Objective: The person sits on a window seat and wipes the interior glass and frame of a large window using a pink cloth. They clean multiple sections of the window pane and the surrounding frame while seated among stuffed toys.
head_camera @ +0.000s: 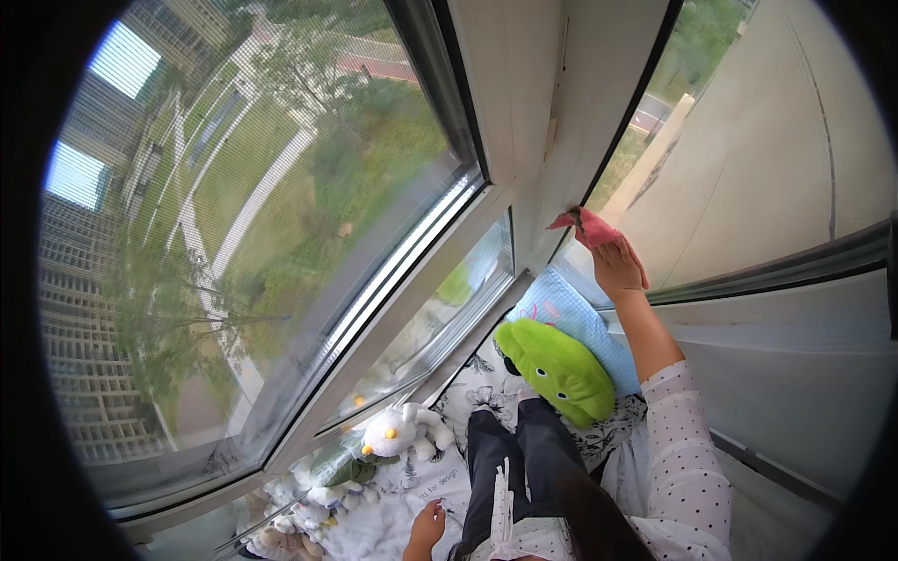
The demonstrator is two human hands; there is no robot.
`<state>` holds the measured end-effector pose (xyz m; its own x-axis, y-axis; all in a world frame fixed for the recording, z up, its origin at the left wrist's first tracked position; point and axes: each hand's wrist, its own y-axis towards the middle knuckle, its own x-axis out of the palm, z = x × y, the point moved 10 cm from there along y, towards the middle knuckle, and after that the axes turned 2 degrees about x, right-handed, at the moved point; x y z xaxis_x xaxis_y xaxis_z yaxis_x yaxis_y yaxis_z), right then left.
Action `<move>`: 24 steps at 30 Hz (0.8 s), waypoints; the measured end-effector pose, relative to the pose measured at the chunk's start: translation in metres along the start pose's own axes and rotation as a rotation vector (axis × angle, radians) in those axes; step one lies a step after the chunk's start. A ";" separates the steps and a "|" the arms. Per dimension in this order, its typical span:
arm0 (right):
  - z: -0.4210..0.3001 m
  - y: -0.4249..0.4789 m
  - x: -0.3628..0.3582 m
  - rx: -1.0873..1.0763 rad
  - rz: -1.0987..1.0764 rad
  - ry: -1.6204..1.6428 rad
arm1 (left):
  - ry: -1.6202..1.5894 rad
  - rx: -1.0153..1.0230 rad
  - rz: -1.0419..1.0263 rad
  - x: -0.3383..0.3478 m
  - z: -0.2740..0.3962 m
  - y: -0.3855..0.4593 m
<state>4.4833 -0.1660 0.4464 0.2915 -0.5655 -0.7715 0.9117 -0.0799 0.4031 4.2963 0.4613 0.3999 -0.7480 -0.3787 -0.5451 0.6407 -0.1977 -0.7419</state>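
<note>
My right hand presses a pink cloth against the lower part of the right-hand window pane, close to its left frame edge. A dark smudge shows on the cloth's folded corner. The arm reaches up and forward from my body. Down at the bottom, my left hand hangs beside my leg with its fingers loosely curled, and nothing can be seen in it. White window framing forms the corner between the two panes.
A green plush toy leans on a light blue checked pillow in the corner. On the flower-printed padding by my feet sits a white plush toy, with several more plush toys along the left. A screened window fills the left side.
</note>
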 end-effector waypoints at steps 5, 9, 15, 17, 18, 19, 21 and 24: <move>-0.081 -0.042 0.108 -0.242 -0.351 0.023 | 0.129 -0.235 -0.191 0.025 -0.009 -0.024; -0.120 -0.091 0.172 -0.481 -0.526 -0.284 | -0.001 -0.219 -0.060 0.040 -0.018 -0.028; -0.131 -0.193 0.232 -0.612 -0.717 -0.401 | -0.121 -0.283 -0.081 0.044 -0.013 -0.028; -0.120 -0.224 0.228 -0.572 -0.764 -0.357 | -0.124 -0.278 -0.072 0.042 -0.008 -0.034; -0.113 -0.230 0.222 -0.547 -0.789 -0.341 | -0.100 -0.265 -0.091 0.040 -0.004 -0.033; -0.104 -0.228 0.213 -0.470 -0.760 -0.304 | -0.075 -0.250 -0.110 0.039 -0.001 -0.033; -0.078 -0.219 0.187 -0.316 -0.698 -0.229 | -0.044 -0.253 -0.124 0.037 0.000 -0.033; -0.026 -0.158 0.106 -0.015 -0.427 -0.070 | -0.041 -0.261 -0.092 0.034 0.000 -0.030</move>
<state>4.3776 -0.1922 0.2885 -0.1325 -0.5386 -0.8321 0.9506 -0.3068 0.0472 4.2521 0.4542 0.4040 -0.7899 -0.4073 -0.4585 0.5003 0.0043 -0.8658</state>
